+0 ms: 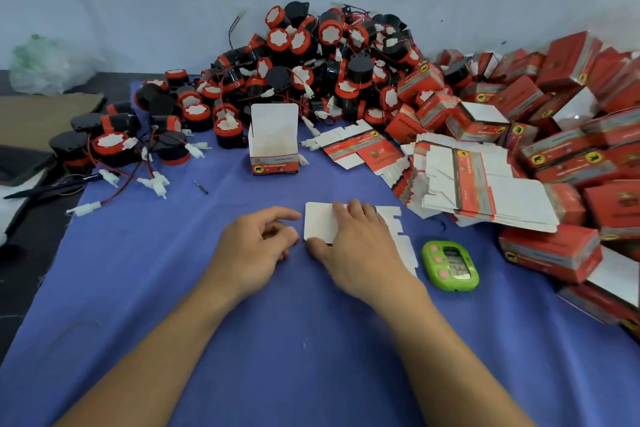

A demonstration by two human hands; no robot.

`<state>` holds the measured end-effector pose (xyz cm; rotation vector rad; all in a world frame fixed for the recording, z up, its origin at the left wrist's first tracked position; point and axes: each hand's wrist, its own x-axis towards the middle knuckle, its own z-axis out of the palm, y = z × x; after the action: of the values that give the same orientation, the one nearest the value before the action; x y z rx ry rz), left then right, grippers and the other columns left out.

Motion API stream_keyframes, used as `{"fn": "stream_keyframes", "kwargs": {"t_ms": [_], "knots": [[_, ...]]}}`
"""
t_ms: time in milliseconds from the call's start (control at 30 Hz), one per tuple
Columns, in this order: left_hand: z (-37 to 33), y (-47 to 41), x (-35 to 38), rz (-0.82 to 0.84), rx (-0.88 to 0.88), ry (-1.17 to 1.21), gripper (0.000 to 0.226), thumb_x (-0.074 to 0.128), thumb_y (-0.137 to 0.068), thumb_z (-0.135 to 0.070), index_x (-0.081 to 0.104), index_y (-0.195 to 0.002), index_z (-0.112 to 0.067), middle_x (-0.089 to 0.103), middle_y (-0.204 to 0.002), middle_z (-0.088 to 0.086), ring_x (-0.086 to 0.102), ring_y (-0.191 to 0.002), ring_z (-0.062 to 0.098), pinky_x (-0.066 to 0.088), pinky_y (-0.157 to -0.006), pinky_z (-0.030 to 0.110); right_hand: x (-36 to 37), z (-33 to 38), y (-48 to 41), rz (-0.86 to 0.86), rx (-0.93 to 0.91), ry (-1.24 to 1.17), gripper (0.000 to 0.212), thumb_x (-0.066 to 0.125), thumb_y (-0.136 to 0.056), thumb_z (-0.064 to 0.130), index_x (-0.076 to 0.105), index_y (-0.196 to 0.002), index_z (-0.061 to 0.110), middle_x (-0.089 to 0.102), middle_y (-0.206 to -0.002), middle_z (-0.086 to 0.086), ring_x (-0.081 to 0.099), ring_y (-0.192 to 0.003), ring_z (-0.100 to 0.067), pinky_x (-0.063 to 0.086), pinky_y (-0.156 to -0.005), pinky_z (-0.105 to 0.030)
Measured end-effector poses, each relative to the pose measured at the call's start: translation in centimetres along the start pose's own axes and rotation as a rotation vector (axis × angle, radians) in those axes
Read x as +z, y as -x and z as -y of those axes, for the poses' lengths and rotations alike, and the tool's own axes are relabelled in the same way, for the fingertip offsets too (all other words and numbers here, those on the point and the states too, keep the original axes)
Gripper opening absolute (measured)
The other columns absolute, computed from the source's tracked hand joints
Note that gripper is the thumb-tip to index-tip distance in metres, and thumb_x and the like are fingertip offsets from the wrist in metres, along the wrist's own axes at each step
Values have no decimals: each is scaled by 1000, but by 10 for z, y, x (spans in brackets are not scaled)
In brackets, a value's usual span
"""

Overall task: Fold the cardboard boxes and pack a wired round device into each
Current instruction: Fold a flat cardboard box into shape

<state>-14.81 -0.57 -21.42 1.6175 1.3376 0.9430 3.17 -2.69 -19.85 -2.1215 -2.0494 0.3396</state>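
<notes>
A flat, unfolded white box blank [320, 220] lies on the blue cloth in front of me. My right hand [360, 246] lies on top of it, its thumb at the blank's near left corner and its fingers across the card. My left hand [256, 246] rests just left of the blank with loosely curled fingers, holding nothing. One folded box [274, 146] stands upright and open, lid flap up, farther back. Behind it is a big heap of black-and-red round wired devices [311, 59].
A stack of flat box blanks [481, 184] lies at right, with a pile of closed red boxes [561, 135] beyond it. A green timer [450, 265] sits right of my right hand. Loose devices with white connectors [117, 146] spread at left. A wall stands behind.
</notes>
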Motion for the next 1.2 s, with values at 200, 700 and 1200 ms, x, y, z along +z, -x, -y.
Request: {"fn": "stream_keyframes", "kwargs": {"t_ms": [200, 700, 1200], "knots": [[-3, 1, 0, -45, 6, -47, 28, 64, -98, -17, 70, -104, -43, 77, -82, -10, 68, -62, 7, 53, -67, 25, -3, 16, 4, -210, -169, 255, 22, 71, -89, 36, 60, -104, 24, 62, -98, -4, 61, -91, -32, 38, -58, -36], [-19, 4, 6, 18, -228, 494, 27, 58, -97, 7, 74, -108, -10, 81, -102, 8, 78, -93, 27, 61, -81, 39, -12, 14, 9, -244, 11, -840, 27, 59, -97, 29, 71, -116, 43, 66, -100, 32, 61, -97, 7, 46, -72, -6], [-21, 0, -12, -171, -196, 600, 38, 58, -88, 11, 83, -83, -17, 80, -91, 11, 78, -76, 29, 61, -57, 34, -15, -6, 4, -87, -81, -997, 42, 70, -86, 11, 70, -119, 37, 75, -111, 12, 70, -101, -20, 58, -91, -47]]}}
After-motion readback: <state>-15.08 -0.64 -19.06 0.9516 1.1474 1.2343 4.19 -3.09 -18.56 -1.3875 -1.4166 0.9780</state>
